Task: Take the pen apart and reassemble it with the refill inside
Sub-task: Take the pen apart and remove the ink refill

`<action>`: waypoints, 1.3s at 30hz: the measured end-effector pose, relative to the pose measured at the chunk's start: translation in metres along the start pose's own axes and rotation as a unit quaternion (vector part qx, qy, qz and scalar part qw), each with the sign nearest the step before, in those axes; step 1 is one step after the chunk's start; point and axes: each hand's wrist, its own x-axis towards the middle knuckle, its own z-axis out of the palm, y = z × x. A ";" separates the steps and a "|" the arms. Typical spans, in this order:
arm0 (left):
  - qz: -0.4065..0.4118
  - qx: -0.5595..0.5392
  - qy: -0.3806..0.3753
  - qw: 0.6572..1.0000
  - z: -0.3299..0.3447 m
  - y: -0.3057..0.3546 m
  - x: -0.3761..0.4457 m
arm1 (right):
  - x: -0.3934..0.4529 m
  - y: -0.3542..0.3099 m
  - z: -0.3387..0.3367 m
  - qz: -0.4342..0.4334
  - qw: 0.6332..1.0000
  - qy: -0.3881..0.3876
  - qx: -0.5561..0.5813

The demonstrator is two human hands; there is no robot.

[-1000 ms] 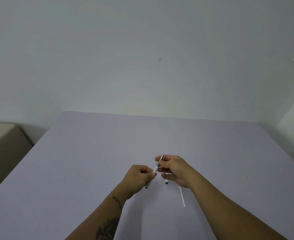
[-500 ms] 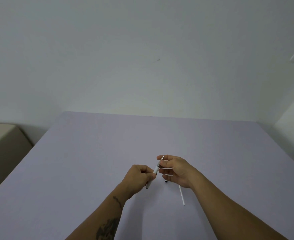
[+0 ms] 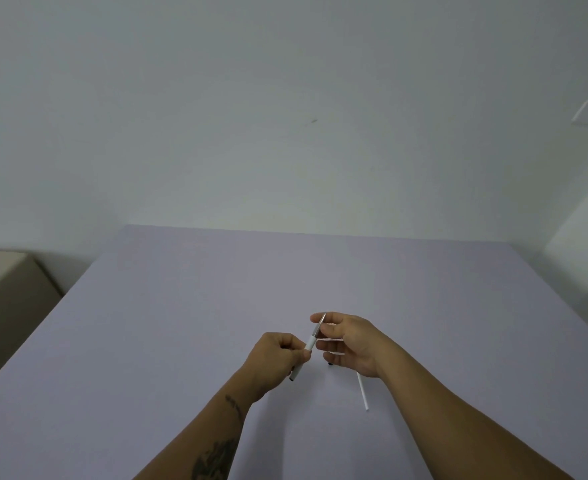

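My left hand (image 3: 277, 358) is closed around the white pen barrel (image 3: 309, 344), whose dark lower end pokes out below the fist. The barrel's silver tip section (image 3: 319, 326) points up and to the right into my right hand (image 3: 349, 344), whose thumb and forefinger pinch it. A thin white refill (image 3: 362, 391) lies on the table under my right wrist, partly hidden by the hand. A small dark piece (image 3: 330, 364) sits on the table just below my right palm.
The work surface is a pale lavender table (image 3: 181, 323) against a white wall. A beige block (image 3: 5, 285) stands beside the table's left edge.
Both hands stay almost in place on the pen. My right fingers have shifted slightly along the silver tip.
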 end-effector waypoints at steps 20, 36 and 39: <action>-0.008 0.008 -0.012 1.000 -0.011 -0.002 0.010 | 0.009 -0.013 0.003 -0.033 0.998 0.055 0.023; -0.016 -0.024 0.016 0.999 0.002 0.001 0.040 | 0.025 -0.015 -0.030 -0.034 0.989 0.139 -0.036; -0.029 -0.030 0.007 0.999 0.012 -0.002 0.047 | 0.033 -0.002 -0.046 -0.023 0.983 0.162 -0.087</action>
